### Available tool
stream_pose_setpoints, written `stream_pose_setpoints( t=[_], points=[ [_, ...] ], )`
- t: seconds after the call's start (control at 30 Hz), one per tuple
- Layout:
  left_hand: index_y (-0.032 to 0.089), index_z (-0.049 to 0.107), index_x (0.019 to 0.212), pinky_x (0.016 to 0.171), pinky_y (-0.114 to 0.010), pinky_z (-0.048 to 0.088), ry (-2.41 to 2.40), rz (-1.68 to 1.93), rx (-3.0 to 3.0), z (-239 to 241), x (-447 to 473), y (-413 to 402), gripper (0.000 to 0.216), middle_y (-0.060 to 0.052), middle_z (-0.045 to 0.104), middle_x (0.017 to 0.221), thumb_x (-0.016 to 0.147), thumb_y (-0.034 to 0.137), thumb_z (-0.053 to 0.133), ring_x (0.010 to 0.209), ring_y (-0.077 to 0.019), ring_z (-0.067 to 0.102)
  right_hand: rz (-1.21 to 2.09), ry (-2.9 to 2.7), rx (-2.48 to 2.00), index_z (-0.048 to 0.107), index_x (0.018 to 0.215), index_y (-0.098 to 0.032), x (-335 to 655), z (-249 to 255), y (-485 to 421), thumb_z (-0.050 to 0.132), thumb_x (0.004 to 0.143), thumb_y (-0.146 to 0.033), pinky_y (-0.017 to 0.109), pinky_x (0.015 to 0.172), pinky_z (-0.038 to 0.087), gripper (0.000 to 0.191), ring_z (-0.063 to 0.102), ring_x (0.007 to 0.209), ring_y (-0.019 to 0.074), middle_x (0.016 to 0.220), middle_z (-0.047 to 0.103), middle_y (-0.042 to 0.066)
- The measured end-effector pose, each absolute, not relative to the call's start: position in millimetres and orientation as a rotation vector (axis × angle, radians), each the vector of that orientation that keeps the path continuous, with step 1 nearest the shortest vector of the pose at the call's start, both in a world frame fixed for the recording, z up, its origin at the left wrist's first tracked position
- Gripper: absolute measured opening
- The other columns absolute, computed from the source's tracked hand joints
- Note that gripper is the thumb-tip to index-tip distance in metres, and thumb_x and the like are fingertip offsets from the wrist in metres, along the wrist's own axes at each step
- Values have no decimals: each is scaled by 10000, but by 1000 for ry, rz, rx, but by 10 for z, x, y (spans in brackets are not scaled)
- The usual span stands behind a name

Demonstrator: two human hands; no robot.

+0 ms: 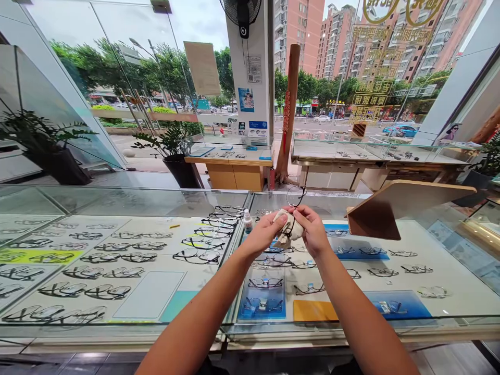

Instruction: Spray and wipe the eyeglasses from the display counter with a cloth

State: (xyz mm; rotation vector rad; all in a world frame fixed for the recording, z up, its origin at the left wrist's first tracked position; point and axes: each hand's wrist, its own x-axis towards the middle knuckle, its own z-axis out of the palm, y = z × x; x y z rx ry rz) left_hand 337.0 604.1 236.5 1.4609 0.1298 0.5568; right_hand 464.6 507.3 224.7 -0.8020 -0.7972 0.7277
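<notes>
Over a glass display counter (pixel 164 205) I hold a pair of black-framed glasses (pixel 296 197) and a pale cleaning cloth (pixel 287 232) between both hands. My left hand (pixel 262 233) pinches the cloth from the left. My right hand (pixel 312 229) grips the glasses and cloth from the right, with one lens sticking up above the fingers. A small white spray bottle (pixel 247 221) stands on the glass just left of my left hand.
Rows of eyeglass frames (pixel 117 258) lie inside the counter under the glass. A tilted wooden-backed mirror stand (pixel 394 208) sits on the counter at right. Further counters (pixel 230 161), potted plants (pixel 177 151) and large windows stand beyond.
</notes>
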Motion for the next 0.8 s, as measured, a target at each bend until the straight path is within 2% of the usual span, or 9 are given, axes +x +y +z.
stream_pose_setpoints(
  t=[0.13, 0.23, 0.4, 0.47, 0.6, 0.67, 0.8],
  points=[
    [126, 726, 1252, 729, -253, 413, 27, 373, 1516, 2484, 3232, 6122, 607, -63, 682, 948, 822, 539, 841, 789, -145, 539, 732, -770, -829, 761, 878, -243, 4656, 2265, 5066, 866, 803, -438, 325, 864, 554, 234, 710, 931, 208, 1034, 813, 36],
    [116, 731, 1212, 680, -239, 385, 81, 429, 1531, 2449, 3269, 6124, 636, -30, 650, 857, 768, 547, 880, 722, -124, 503, 673, -808, -858, 751, 878, -244, 4615, 2253, 5082, 865, 807, -443, 336, 880, 551, 240, 707, 947, 217, 1030, 811, 41],
    [118, 720, 1243, 767, -269, 435, 191, 580, 1445, 2320, 3399, 6085, 700, -55, 685, 900, 836, 686, 753, 811, -161, 553, 592, -845, -891, 746, 867, -251, 4590, 2229, 5103, 868, 802, -437, 315, 822, 535, 232, 678, 857, 194, 939, 789, 15],
    [120, 726, 1218, 764, -274, 432, 186, 515, 1415, 2328, 3370, 6113, 679, -59, 680, 901, 844, 687, 746, 813, -165, 552, 598, -837, -888, 751, 862, -250, 4611, 2224, 5102, 869, 801, -434, 313, 813, 534, 226, 673, 844, 193, 914, 781, 13],
    [116, 737, 1139, 706, -259, 387, 87, 330, 1446, 2393, 3269, 6178, 589, -47, 645, 868, 814, 599, 822, 750, -141, 512, 639, -824, -890, 764, 891, -247, 4643, 2228, 5091, 846, 822, -454, 332, 847, 541, 233, 690, 896, 208, 999, 800, 36],
    [117, 737, 1135, 692, -253, 373, 91, 359, 1461, 2395, 3276, 6160, 585, -37, 639, 853, 799, 584, 842, 730, -131, 499, 623, -840, -910, 752, 873, -247, 4634, 2240, 5083, 848, 817, -458, 328, 834, 543, 238, 689, 894, 208, 997, 799, 35],
    [131, 728, 1187, 728, -256, 402, 201, 517, 1377, 2321, 3403, 6041, 671, -17, 651, 814, 791, 667, 808, 748, -144, 541, 553, -907, -945, 721, 814, -244, 4594, 2268, 5071, 852, 805, -455, 331, 833, 549, 248, 686, 854, 203, 920, 784, 20]
  ],
)
